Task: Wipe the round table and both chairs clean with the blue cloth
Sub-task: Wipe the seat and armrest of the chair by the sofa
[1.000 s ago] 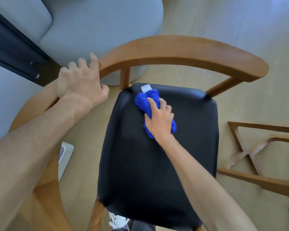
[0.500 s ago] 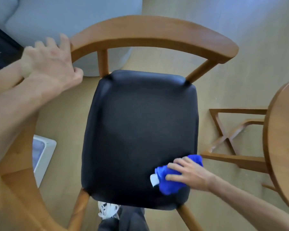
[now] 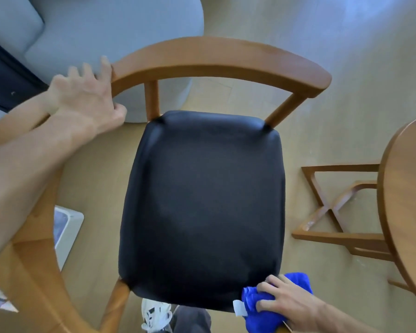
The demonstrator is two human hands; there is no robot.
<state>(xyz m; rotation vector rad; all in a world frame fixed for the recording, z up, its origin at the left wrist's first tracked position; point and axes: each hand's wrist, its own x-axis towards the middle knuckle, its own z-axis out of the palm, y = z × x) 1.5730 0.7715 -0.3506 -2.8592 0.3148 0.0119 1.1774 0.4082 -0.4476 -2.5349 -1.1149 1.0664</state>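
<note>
A wooden chair with a black padded seat (image 3: 202, 207) and a curved wooden backrest (image 3: 216, 56) stands below me. My right hand (image 3: 283, 301) grips the bunched blue cloth (image 3: 264, 311) at the seat's front right corner, with the cloth partly past the seat edge; a white tag sticks out on its left. My left hand (image 3: 87, 97) holds the left end of the backrest, fingers over the top and thumb beneath. The round wooden table (image 3: 408, 203) shows only as a curved edge at the far right.
The table's crossed wooden base (image 3: 332, 212) sits on the pale wood floor right of the chair. A second curved wooden rail (image 3: 31, 265) runs under my left forearm. A grey sofa (image 3: 101, 25) is behind the chair. A white flat device (image 3: 67, 231) lies on the floor at left. My shoe (image 3: 154, 313) is below the seat.
My right hand swept the blue cloth from the back of the seat down to the front right corner, and it now hangs a little further off the edge. My left hand stays on the backrest.
</note>
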